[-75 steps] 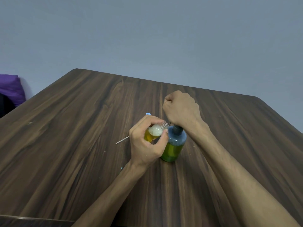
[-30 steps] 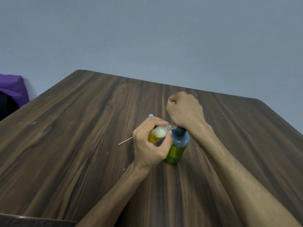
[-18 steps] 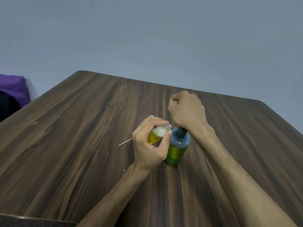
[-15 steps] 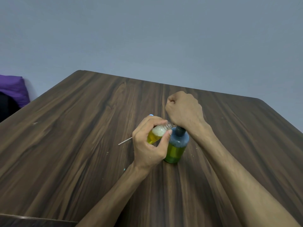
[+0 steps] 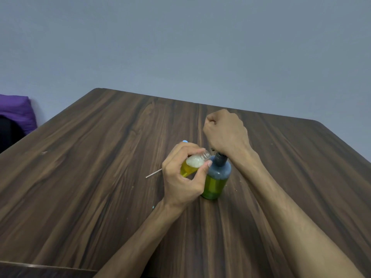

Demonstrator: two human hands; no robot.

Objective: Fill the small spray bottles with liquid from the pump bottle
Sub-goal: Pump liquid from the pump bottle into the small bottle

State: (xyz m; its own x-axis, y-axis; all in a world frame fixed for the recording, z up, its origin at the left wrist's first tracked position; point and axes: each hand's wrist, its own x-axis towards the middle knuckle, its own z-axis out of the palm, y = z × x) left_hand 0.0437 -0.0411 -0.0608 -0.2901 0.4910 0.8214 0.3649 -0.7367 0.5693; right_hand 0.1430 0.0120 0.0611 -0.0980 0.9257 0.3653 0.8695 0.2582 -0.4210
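Note:
A pump bottle [image 5: 217, 177] with a dark neck and yellow-green liquid in its lower half stands upright on the wooden table [image 5: 100, 167]. My right hand [image 5: 225, 132] is a fist over its pump head, which is hidden beneath it. My left hand [image 5: 185, 177] grips a small clear spray bottle [image 5: 193, 163], tilted with its open threaded mouth toward the pump's neck. It holds yellow liquid with white foam on top.
A thin white tube [image 5: 153, 173] lies on the table left of my left hand, and a small light-blue piece [image 5: 184, 141] peeks out behind my fingers. A purple cloth [image 5: 16, 113] sits beyond the table's left edge. A grey wall stands behind.
My right fist has shifted slightly up and down on the pump head. The small bottle stays tilted at the pump's neck in my left hand.

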